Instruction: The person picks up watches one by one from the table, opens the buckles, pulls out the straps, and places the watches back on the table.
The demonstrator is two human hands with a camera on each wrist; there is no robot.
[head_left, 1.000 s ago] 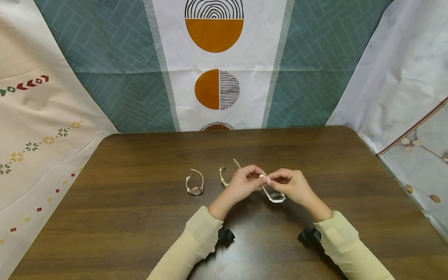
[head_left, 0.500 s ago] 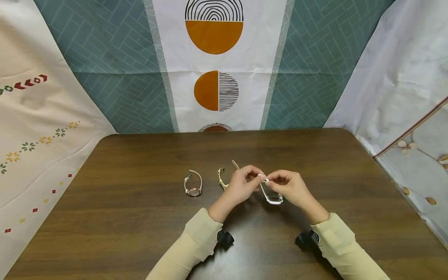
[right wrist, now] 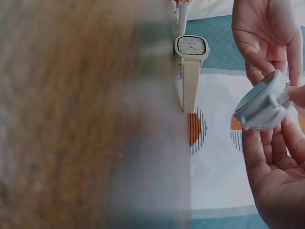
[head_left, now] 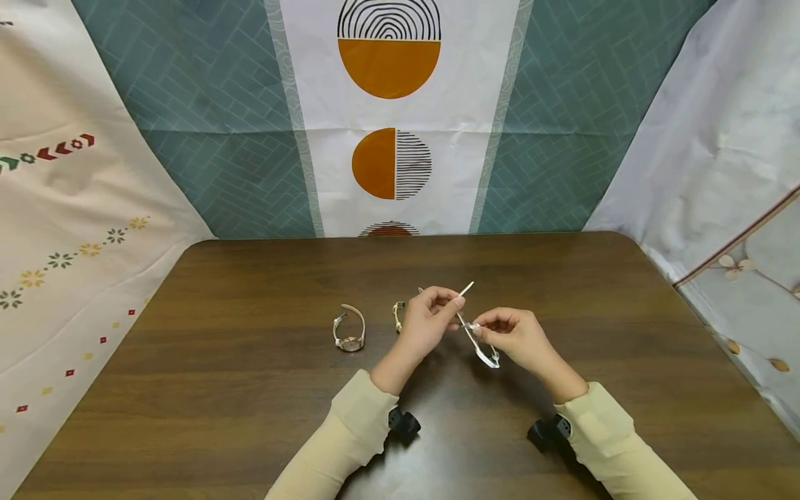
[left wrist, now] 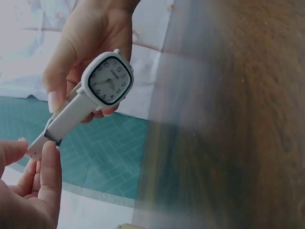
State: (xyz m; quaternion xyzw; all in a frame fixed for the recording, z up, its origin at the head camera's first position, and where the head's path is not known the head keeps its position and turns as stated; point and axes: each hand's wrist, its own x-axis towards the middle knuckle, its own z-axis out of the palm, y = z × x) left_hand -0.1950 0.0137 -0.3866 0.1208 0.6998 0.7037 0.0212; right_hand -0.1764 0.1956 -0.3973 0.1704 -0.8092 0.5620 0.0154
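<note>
Both hands hold a white wristwatch (head_left: 486,358) with a rounded square dial, its case hanging below the fingers in the head view. The left hand (head_left: 428,323) pinches the strap near its free end, which sticks up past the fingertips. At the buckle, the right hand (head_left: 511,335) pinches with thumb and fingers. In the left wrist view the white strap (left wrist: 71,117) passes through the buckle area toward the left fingers. The watch case (right wrist: 262,105) appears side-on in the right wrist view. How far the strap is threaded, I cannot tell.
A rose-gold watch (head_left: 351,343) with a pale strap lies on the brown table (head_left: 250,389), left of the hands. Behind the left hand lies a cream watch (head_left: 397,316), partly hidden; its square dial (right wrist: 191,46) shows in the right wrist view. Patterned cloths hang around the table.
The left hand has drawn slightly away from the right. The strap end now points up beyond its fingers, and the hanging watch case has turned more edge-on.
</note>
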